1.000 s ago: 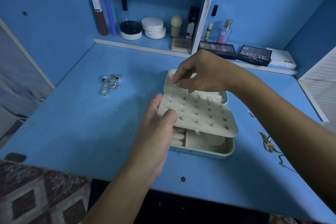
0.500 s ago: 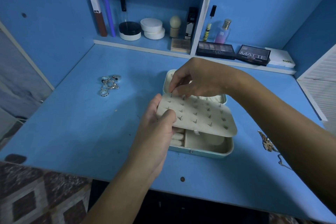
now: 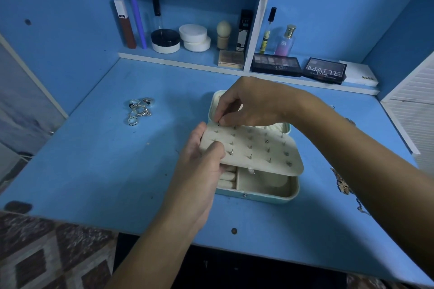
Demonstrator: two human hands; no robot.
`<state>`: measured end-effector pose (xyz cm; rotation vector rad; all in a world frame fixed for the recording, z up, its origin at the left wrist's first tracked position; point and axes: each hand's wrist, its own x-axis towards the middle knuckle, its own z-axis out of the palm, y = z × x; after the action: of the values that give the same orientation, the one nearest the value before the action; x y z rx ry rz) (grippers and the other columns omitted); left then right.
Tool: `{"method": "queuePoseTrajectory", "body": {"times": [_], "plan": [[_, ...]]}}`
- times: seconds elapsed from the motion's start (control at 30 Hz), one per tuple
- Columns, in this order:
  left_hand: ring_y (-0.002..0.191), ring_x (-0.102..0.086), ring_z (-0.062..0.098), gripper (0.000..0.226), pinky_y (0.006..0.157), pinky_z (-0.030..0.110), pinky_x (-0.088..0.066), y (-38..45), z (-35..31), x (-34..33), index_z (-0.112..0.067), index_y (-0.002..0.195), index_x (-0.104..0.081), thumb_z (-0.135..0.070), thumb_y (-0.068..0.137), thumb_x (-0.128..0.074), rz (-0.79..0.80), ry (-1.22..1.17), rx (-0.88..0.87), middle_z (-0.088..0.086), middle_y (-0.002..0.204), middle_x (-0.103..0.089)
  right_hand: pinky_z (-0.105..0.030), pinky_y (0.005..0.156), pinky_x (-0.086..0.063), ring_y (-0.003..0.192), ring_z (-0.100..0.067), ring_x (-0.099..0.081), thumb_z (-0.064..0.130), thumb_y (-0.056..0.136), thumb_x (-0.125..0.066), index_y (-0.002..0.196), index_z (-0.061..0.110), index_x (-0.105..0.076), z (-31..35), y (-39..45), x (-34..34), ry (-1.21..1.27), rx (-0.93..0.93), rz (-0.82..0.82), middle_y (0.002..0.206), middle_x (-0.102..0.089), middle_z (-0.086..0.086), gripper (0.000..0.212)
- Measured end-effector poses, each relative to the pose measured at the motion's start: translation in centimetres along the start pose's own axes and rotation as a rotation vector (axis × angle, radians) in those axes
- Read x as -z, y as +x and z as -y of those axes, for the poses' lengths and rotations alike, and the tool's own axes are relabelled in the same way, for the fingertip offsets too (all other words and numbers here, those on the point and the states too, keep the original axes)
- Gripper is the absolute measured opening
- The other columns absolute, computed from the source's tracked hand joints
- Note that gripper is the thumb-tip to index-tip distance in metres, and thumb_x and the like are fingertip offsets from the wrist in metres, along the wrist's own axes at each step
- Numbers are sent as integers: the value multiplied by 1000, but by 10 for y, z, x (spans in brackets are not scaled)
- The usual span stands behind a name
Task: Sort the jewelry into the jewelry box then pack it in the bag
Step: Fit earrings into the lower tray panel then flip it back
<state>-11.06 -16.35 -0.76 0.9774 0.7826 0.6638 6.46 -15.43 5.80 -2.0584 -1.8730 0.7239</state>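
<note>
at frame centre the panel [image 3: 253, 150] is gripped by the left hand [image 3: 199, 159] so a stud [image 3: 218, 124], pinched by the right hand [image 3: 249, 103], can be seated.

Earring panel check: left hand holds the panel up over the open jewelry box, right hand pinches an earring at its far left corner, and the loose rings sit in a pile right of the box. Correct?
Not quite. The head view shows the rings piled left of the jewelry box, not right. The rest stands: the left hand holds the earring panel up over the open box, and the right hand pinches an earring at its far left corner.
</note>
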Motion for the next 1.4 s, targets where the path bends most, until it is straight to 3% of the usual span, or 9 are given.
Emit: {"method": "queuePoseTrajectory", "body": {"times": [0.17,0.33,0.43,0.63,0.9,0.97,1.03,1.13,1.4], "plan": [[91,-69,6,67,85,32,-53,-1,0,-2,-26,146,-44,-1,84,-53,-5,-1,7,-15,93,-74,-18,81,-52,83,5,-66,25,88,-71,92,33,-78,1,1,0,-20,-7,18,84,-72,25,12],[105,-68,11,80,99,40,-51,0,-1,-1,-25,145,-44,-13,66,-54,-4,10,17,-6,116,-70,-20,84,-55,86,3,-68,30,88,-71,95,33,-77,4,1,5,-9,-31,62,90,-74,20,10],[100,-69,10,66,96,38,-52,0,-1,-1,-24,138,-48,-7,75,-54,9,-2,17,-7,109,-74,-16,75,-53,81,2,-68,29,88,-69,93,31,-76,6,3,6,-2,-40,64,86,-75,18,9],[101,-69,11,78,99,41,-52,-3,-4,-3,-24,144,-45,-11,68,-54,-23,-14,24,-4,115,-71,-7,59,-43,77,5,-63,29,88,-66,89,31,-74,10,6,3,-104,-48,52,82,-71,20,8],[99,-69,10,72,98,40,-52,-4,-8,-4,-26,140,-48,-11,70,-54,-31,-8,20,-8,109,-73,-18,71,-50,81,3,-63,28,88,-66,88,32,-74,11,2,-2,-126,-33,24,84,-70,20,9],[92,-70,9,44,91,35,-55,-3,-8,-5,-25,119,-59,0,83,-51,-14,-11,12,-9,97,-75,-23,78,-54,82,2,-64,29,88,-66,88,34,-74,10,1,-1,-117,-25,15,85,-71,20,9],[89,-68,10,41,80,30,-57,-5,-10,-6,-28,100,-60,8,90,-41,15,-30,6,-9,87,-74,-28,84,-55,85,0,-66,28,88,-67,91,35,-73,7,-2,0,-70,-14,4,88,-72,19,10],[100,-69,14,40,80,30,-58,-6,-13,-7,-29,108,-54,6,93,-41,-12,-91,16,-2,103,-72,-35,87,-56,87,-6,-68,25,87,-70,96,33,-72,1,-13,4,48,-1,-55,90,-73,15,12],[106,-70,20,14,94,40,-53,-6,-21,-10,-12,111,-52,-17,98,-52,2,-305,39,3,100,-74,-5,72,-45,86,-4,-68,22,91,-71,89,20,-74,-15,-68,24,224,25,-276,87,-74,13,4]]}}
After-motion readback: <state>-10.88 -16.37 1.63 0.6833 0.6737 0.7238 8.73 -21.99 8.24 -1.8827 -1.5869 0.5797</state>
